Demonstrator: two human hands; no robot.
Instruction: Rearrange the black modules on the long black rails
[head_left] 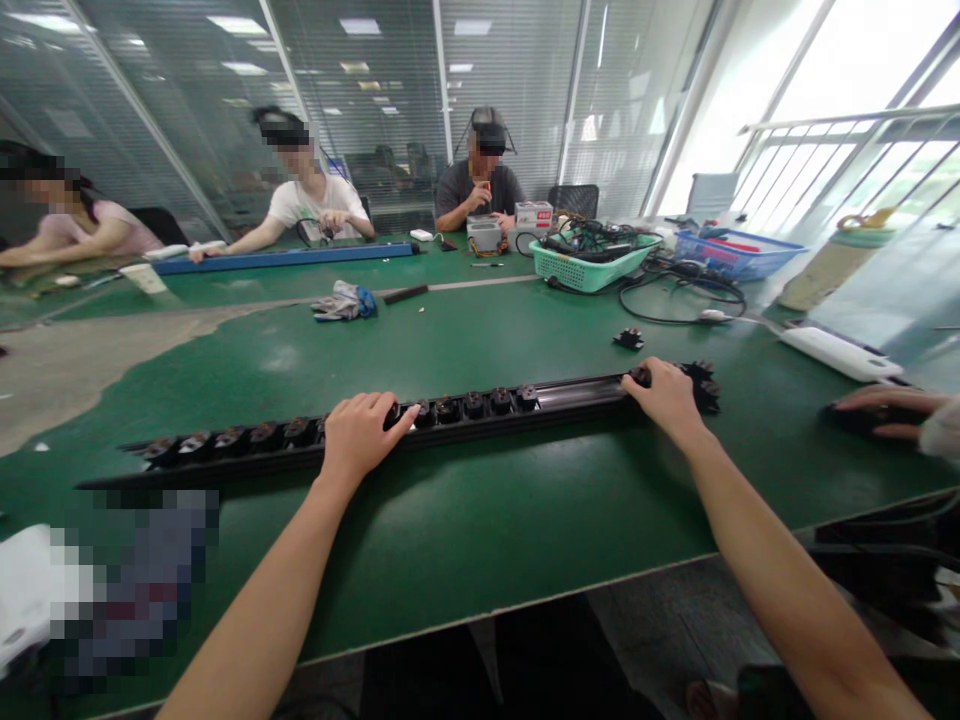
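Observation:
A long black rail [570,395] lies across the green table [465,520] in front of me, with several small black socket modules [480,404] seated along its left and middle stretch. My left hand [360,432] rests on the rail near its middle, fingers curled over one module. My right hand [666,393] is closed over a module near the rail's right end, beside a small heap of loose black modules [703,385]. One more loose module [628,339] lies alone just beyond the rail.
A teal basket [592,262] of cables and a blue basket [731,252] stand at the back right, with a black cable and a white power strip [832,352] nearby. Another person's hand [889,408] rests at the right edge. Three people sit across the table.

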